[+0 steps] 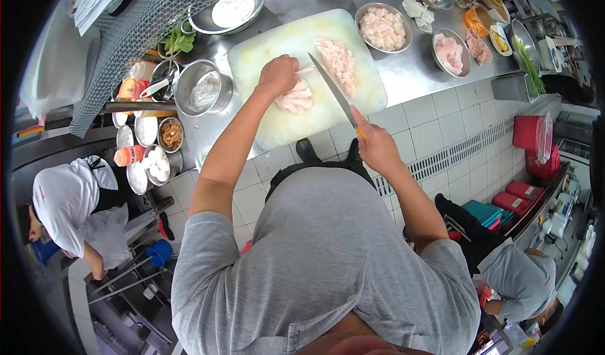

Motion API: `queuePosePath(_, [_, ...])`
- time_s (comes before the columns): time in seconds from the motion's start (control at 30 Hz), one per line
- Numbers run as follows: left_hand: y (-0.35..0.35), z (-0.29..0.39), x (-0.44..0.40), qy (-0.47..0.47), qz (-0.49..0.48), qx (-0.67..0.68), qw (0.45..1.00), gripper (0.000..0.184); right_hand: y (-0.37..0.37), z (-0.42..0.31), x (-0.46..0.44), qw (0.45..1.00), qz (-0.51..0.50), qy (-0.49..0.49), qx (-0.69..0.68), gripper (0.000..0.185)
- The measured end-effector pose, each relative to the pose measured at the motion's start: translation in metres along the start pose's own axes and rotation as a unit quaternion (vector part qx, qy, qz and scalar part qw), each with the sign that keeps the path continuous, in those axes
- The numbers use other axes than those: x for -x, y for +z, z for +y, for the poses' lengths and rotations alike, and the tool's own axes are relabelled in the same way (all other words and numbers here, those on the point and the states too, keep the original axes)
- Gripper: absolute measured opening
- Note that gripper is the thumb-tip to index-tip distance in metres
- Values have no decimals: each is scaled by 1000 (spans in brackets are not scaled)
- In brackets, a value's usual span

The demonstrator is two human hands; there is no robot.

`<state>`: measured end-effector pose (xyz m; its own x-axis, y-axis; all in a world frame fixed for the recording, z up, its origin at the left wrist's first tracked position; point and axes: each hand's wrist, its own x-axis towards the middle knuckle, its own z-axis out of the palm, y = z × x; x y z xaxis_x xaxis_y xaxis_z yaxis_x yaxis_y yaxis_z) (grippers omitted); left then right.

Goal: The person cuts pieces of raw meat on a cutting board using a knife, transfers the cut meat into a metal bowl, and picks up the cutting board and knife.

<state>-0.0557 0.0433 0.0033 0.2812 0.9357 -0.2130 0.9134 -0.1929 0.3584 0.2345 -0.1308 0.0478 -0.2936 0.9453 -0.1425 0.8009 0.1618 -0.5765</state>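
A pale cutting board [259, 119] lies on the steel counter in front of me. My left hand [279, 76] is closed on the end of a strip of raw pale meat [305, 70], which looks like chicken. Just below that hand rests a larger lump of the meat [295, 98]. In my right hand [379, 147] is a long kitchen knife [333, 85], gripped by its orange-yellow handle. Its blade points up and left across the board, between the lump and a row of chopped meat [338, 66]. The fingertips of my left hand are partly hidden.
A bowl of chopped meat [383, 29] and a bowl of larger pieces [450, 53] stand right of the board. At left are a steel pot [203, 89] and an egg bowl [155, 166]. One co-worker [69, 197] is at left, another [517, 273] at right.
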Motion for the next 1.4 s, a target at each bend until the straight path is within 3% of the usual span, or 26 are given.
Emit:
queuePosePath(0.1, [-9, 1, -3, -24, -51, -7, 998, 24, -6, 8, 10, 1000, 1, 13, 5, 83])
queuePosePath(0.3, [19, 26, -23, 101, 156, 29, 982, 29, -11, -4, 7, 998, 29, 45, -28, 86])
queuePosePath(0.43, [21, 40, -35, 44, 35, -38, 998, 26, -3, -6, 12, 998, 30, 32, -42, 86])
queuePosePath(0.63, [-2, 34, -18, -20, -47, 13, 999, 32, 10, -5, 12, 998, 52, 5, -33, 82])
queuePosePath(0.73, [0, 18, -7, 3, 38, 69, 997, 31, 12, -5, 3, 999, 47, 7, 3, 81])
queuePosePath(0.87, [-3, 5, 3, -6, 26, 59, 998, 27, -1, -29, -6, 995, 99, -8, -18, 84])
queuePosePath(0.97, [1, -4, 8, -8, 15, 29, 999, 25, 8, -23, -9, 996, 88, -24, -13, 88])
queuePosePath(1.07, [3, -6, 11, -5, 33, 25, 999, 22, 25, 6, -13, 996, -2, 26, 81, 90])
queuePosePath(1.17, [3, -7, 19, 1, 38, 22, 999, 20, 13, -7, -12, 995, 13, 37, 93, 93])
queuePosePath(1.37, [2, -8, 14, 0, 36, 29, 999, 19, 2, -38, -14, 995, 95, -2, -11, 89])
queuePosePath(1.4, [4, -9, 14, 1, 39, 30, 999, 19, 7, -32, -15, 998, 53, 14, 19, 87])
